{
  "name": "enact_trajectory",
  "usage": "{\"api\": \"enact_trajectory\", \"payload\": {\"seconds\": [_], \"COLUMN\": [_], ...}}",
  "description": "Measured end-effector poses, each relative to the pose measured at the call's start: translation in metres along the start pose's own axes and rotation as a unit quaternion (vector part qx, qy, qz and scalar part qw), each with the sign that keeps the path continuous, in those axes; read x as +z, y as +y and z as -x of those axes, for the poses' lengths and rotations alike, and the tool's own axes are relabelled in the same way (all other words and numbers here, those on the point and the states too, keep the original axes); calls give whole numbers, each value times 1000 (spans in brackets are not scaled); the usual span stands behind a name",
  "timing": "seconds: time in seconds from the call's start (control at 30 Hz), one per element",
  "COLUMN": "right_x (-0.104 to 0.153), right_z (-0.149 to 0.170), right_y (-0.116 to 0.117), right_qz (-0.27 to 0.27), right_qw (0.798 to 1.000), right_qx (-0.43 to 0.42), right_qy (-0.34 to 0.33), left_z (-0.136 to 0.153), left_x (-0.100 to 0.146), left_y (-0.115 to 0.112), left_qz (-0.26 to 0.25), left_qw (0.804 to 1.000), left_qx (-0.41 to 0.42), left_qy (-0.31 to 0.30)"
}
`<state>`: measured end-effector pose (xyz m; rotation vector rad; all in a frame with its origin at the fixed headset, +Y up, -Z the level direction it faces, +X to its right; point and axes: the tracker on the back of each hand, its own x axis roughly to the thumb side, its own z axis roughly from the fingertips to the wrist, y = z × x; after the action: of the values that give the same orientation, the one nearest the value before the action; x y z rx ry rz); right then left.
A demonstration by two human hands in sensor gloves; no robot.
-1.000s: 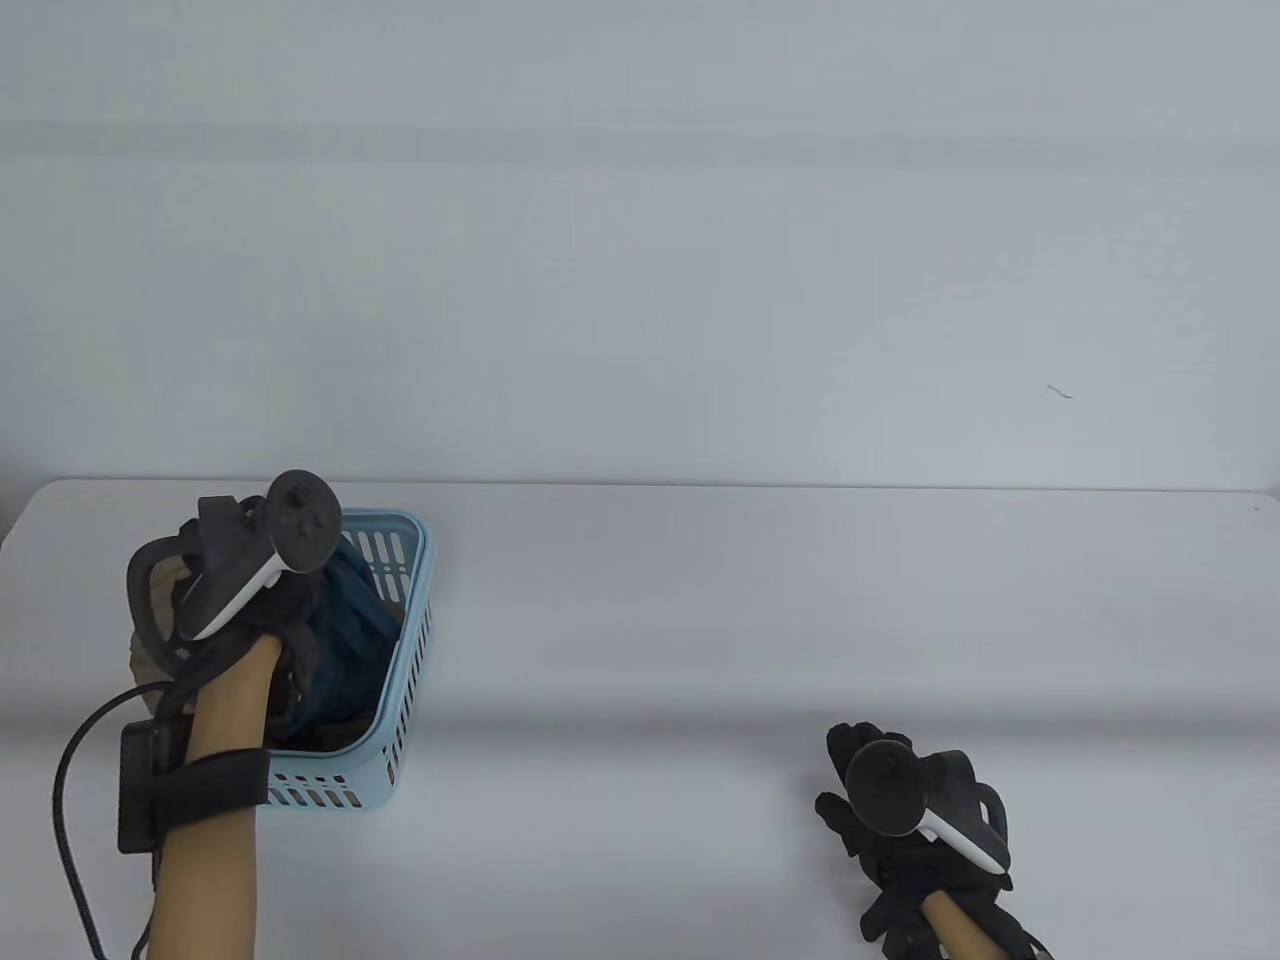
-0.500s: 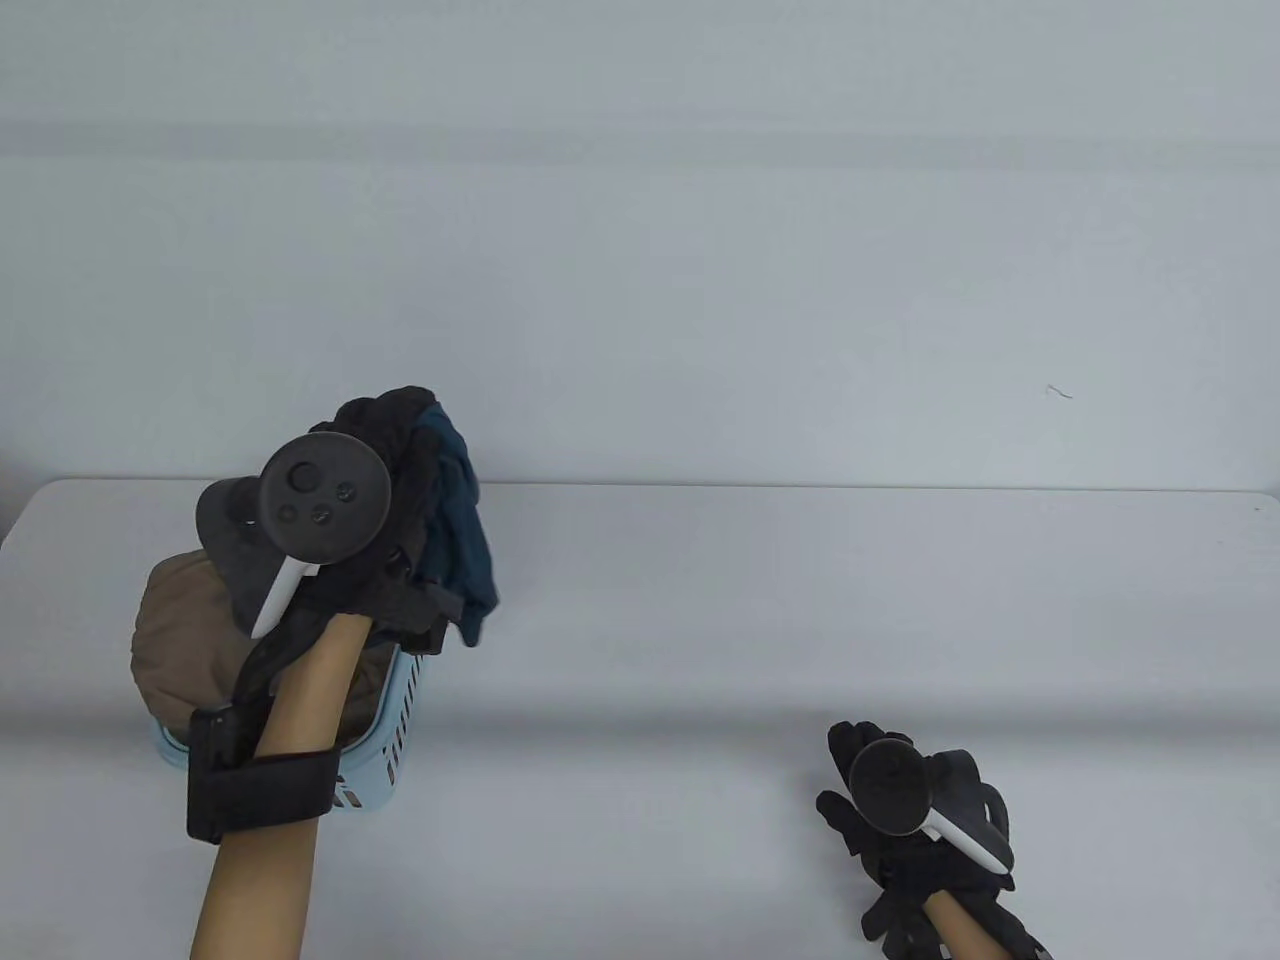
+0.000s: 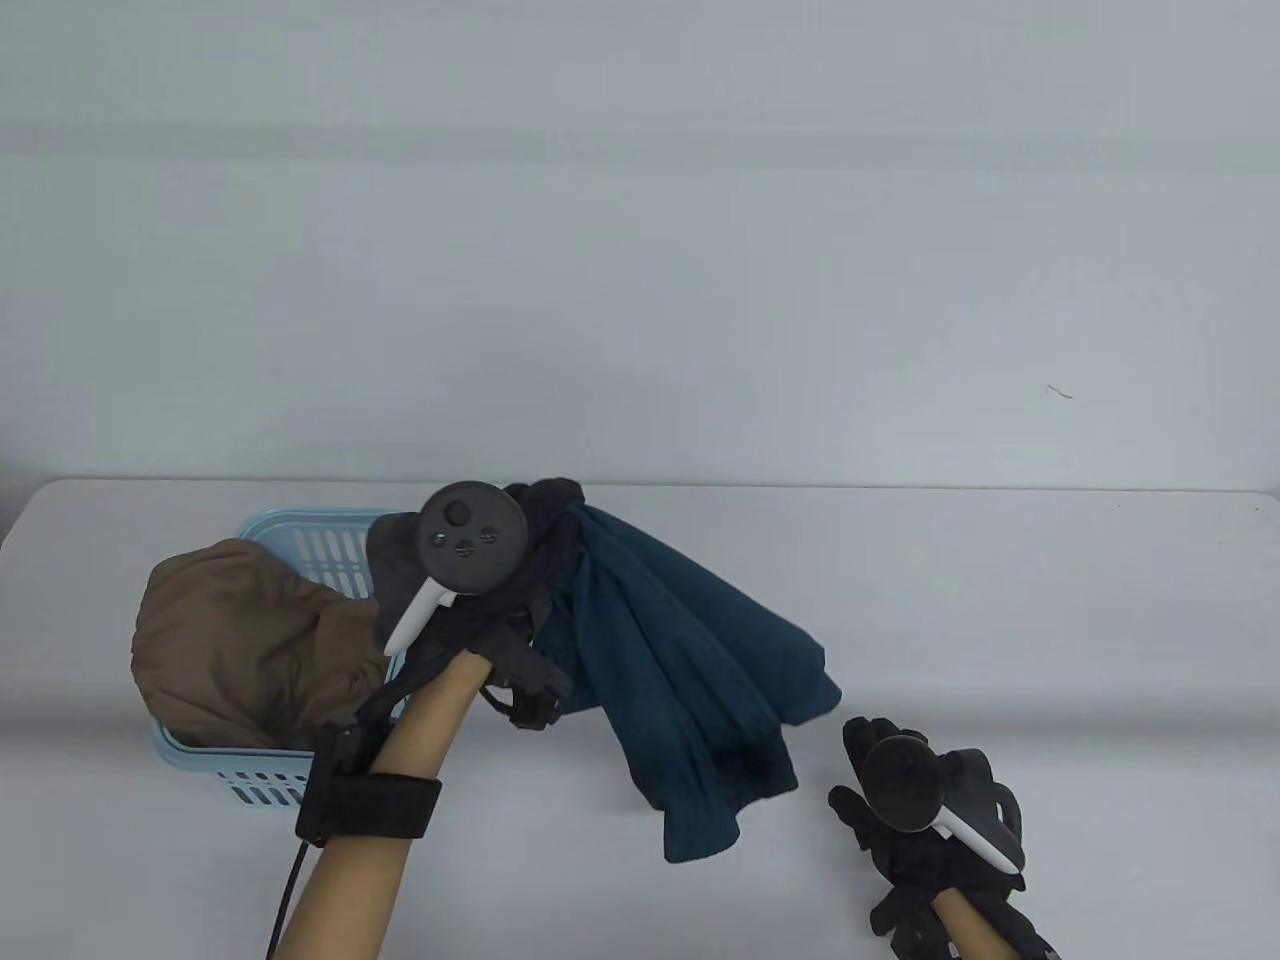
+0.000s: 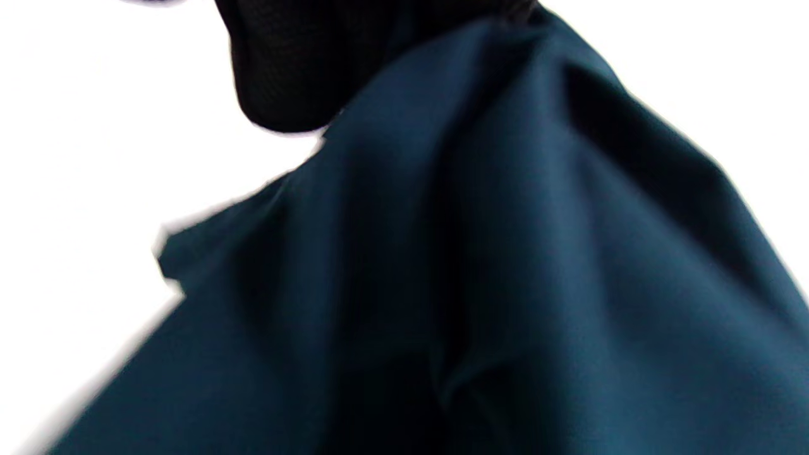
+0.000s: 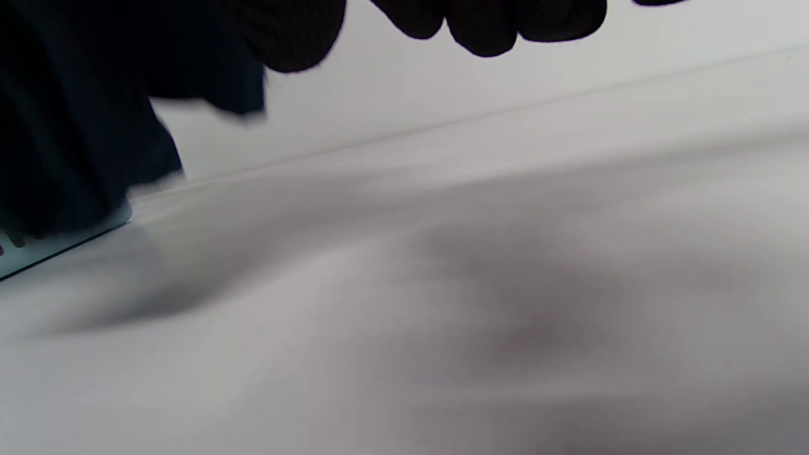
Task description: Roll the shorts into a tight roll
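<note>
Now: left hand (image 3: 520, 590) clenched on teal shorts (image 3: 690, 690), frame centre, hanging beside blue basket (image 3: 300, 790) w/ brown garment (image 3: 250, 640). Right hand (image 3: 930, 830) relaxed, lower right on table (image 3: 900, 600).

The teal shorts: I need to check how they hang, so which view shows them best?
The table view: the teal shorts hang whole from the left hand. The left wrist view shows only close, blurred folds; the right wrist view a dark edge.
</note>
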<state>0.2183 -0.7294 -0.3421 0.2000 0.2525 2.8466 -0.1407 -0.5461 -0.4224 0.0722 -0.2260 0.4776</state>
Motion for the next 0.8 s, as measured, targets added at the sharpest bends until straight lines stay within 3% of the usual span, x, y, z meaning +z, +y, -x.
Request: {"api": "enact_trajectory", "payload": {"seconds": [0.07,0.2,0.3,0.43,0.6,0.8], "right_x": [0,-1,-2,-3,-3,-2], "right_z": [3,6,7,5,3,1], "right_y": [0,-1,0,3,6,7], "right_qz": [0,0,-5,-10,-17,-22], "right_qw": [1000,1000,1000,1000,1000,1000], "right_qx": [-3,-5,-4,-1,3,4], "right_qy": [5,8,8,5,2,1], "left_z": [14,20,4,-25,-66,-84], "left_x": [-4,9,32,64,102,123], "left_y": [-32,-84,-118,-147,-183,-230], "left_qz": [65,105,158,170,229,297], "left_qw": [997,991,971,947,903,845], "left_qx": [-36,-73,-128,-146,-153,-263], "left_qy": [6,-39,-128,-230,-329,-359]}}
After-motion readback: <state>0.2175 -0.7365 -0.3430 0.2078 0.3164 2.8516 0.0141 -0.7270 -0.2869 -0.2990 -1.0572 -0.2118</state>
